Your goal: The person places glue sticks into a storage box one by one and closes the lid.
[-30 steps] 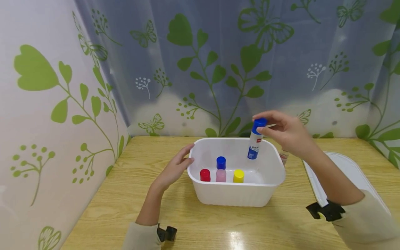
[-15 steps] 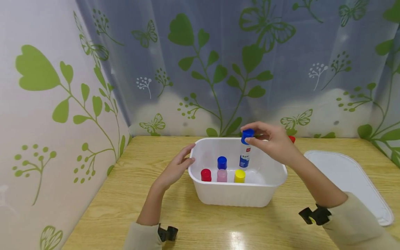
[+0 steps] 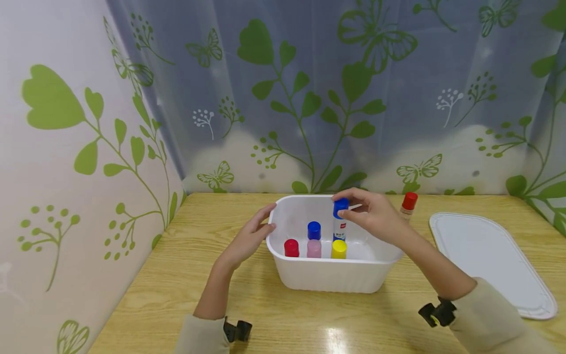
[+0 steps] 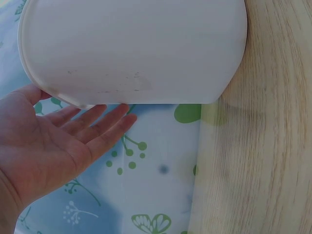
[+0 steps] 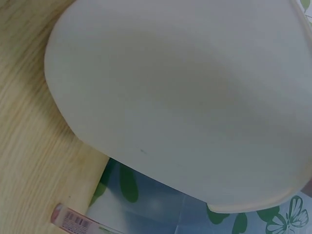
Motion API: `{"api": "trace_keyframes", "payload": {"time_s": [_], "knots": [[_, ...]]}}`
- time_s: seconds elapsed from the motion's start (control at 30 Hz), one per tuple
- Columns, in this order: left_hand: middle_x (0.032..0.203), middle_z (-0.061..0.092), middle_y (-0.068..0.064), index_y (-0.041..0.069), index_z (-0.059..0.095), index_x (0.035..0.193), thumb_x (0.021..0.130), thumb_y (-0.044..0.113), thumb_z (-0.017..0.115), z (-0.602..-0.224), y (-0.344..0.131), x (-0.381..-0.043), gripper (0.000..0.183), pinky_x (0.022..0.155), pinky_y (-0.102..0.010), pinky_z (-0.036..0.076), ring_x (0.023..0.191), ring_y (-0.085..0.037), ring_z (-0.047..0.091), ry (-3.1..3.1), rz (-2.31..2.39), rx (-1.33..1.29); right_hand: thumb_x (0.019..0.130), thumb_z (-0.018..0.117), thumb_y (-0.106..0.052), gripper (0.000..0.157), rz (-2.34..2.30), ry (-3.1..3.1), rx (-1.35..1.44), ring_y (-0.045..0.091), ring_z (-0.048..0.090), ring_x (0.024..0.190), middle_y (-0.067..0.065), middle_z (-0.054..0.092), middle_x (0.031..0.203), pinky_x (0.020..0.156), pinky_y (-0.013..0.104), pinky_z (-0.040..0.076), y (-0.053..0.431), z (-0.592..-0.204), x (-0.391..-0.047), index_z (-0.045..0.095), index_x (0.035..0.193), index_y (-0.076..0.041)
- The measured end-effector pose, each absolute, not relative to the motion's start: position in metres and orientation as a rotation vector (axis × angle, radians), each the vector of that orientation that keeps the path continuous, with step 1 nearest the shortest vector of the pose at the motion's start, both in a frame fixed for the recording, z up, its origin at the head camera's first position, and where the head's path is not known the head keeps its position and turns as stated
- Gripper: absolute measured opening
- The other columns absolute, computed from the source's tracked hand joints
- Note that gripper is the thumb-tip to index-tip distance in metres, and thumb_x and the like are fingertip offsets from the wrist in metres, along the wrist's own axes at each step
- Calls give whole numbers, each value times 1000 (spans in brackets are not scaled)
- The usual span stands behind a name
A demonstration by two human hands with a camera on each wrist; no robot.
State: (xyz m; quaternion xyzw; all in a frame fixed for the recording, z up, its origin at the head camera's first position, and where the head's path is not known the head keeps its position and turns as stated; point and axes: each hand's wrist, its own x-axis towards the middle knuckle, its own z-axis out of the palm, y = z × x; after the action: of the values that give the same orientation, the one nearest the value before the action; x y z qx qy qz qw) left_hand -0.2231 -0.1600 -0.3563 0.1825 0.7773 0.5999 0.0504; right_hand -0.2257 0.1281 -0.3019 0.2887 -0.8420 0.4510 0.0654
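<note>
- I pinch the blue cap of a glue stick between the thumb and fingertips of my right hand. The stick hangs upright inside the white tub, just behind the yellow-capped stick. I cannot tell whether its base touches the bottom.
- My hold is on the cap alone. If the cap is loose, I judge the body could slip off and drop.
- Set down crooked, it could tip and knock the yellow one, the pink stick, the blue-capped one behind it, or the red-capped one. They stand close together, so one fall could topple the rest.
- My left hand rests against the tub's left end, fingers straight and relaxed, gripping nothing. In the left wrist view the fingers lie along the tub's edge. A bump from my right arm on the rim could slide the tub across the wooden table, since I only steady it lightly.
- A red-capped stick stands on the table just right of the tub, behind my right wrist. Drawing my arm back carelessly could knock it over.
- A white lid lies flat, well to the right.
</note>
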Motion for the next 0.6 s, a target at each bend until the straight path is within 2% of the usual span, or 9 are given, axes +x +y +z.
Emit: {"api": "trace_keyframes", "payload": {"time_s": [0.6], "knots": [[144, 30, -14, 9, 28, 144, 97, 13, 44, -356, -159, -223, 50, 97, -44, 36, 123, -31, 40, 2358, 1831, 538, 82, 68, -4, 29, 1312, -2606, 907, 23, 60, 92, 7, 62, 103, 78, 32, 51, 125, -327, -235, 62, 110, -1]]}}
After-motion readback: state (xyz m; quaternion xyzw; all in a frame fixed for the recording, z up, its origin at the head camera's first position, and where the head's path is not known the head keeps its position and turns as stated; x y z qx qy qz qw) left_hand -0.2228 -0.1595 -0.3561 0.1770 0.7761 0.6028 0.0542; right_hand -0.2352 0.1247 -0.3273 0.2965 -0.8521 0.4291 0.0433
